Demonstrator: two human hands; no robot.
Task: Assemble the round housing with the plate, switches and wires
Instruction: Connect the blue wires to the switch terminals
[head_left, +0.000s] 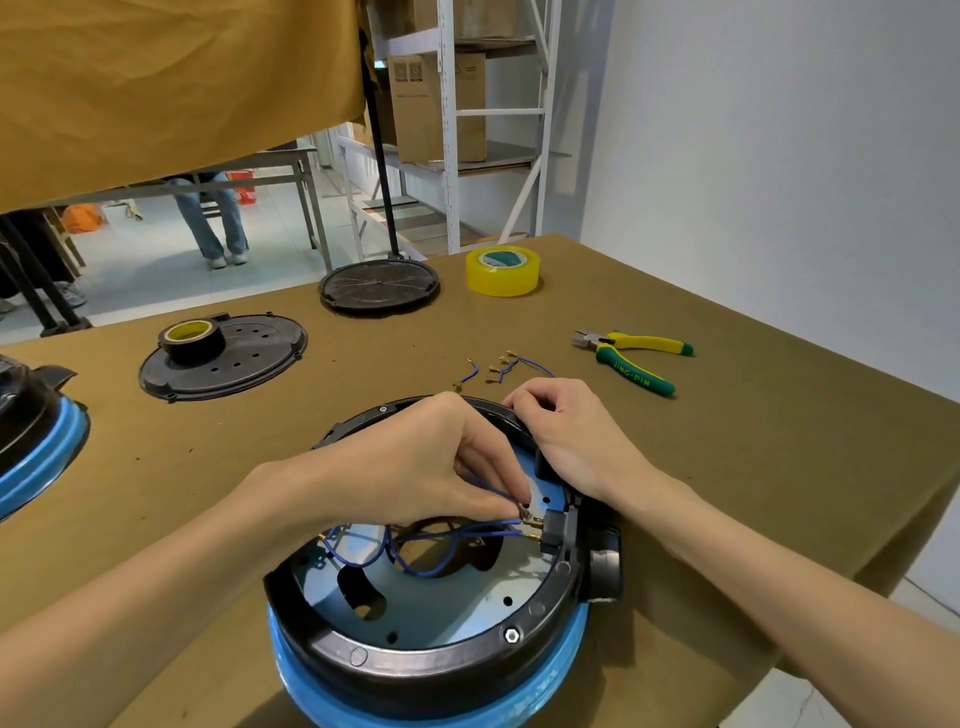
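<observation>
Bright, even, diffuse; soft shadows, faint glare on the metal plate; wide-angle bending at edges; sharp

Setting: small assembly workshop.
Bench: table covered in brown kraft paper, used as the work surface.
Tools: green-and-yellow-handled pliers; roll of clear yellowish packing tape; black roll of tape with yellow core.
Parts laid out: black round plastic covers; loose short blue wires with brass terminals.
Storage: white metal shelving rack holding brown cardboard boxes.
Background: grey metal-framed tables on a pale floor; a person's legs in jeans standing there.
</observation>
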